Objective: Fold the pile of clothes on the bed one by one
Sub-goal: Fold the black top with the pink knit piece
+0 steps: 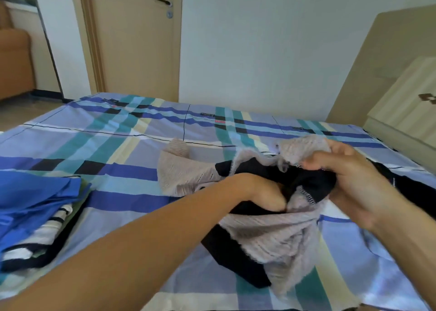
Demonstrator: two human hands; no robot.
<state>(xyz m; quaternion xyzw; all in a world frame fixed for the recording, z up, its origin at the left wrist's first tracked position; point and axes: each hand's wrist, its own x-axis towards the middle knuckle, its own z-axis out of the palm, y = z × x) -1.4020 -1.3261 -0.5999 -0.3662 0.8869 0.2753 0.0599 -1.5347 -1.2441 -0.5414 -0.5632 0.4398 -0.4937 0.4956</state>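
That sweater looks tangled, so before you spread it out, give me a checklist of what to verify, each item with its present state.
1. Right hand grips the knit sweater at its edge: ok.
2. Left hand has a hold inside the sweater: cannot tell, fabric hides the fingers.
3. Sweater apart from the black fabric: not ok, they are bunched together.
4. Bare bed sheet beyond the sweater for spreading: ok.
5. Folded stack lies apart, to the left: ok.
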